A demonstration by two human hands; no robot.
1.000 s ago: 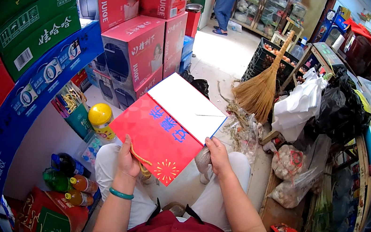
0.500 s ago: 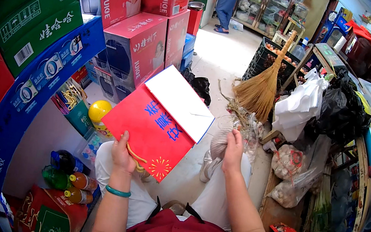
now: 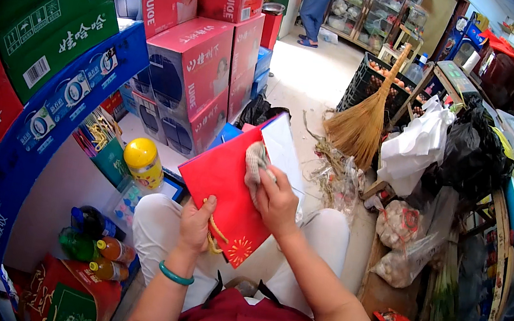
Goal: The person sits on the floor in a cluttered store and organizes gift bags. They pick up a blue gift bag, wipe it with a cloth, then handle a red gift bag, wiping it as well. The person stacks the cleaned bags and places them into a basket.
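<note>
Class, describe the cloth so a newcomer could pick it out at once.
Below and right of the tall stack of boxes is a red bag. The right hand holds the cloth against it: bunched, dull grey-beige, unlike the bright red behind.

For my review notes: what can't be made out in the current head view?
In the head view:
1. Left hand: all fingertips but the thumb's, hidden behind the red bag.
2. Red bag's surface under the grey cloth: covered by cloth and right hand.
3. Standing person's head: cut off by the top edge.
</note>
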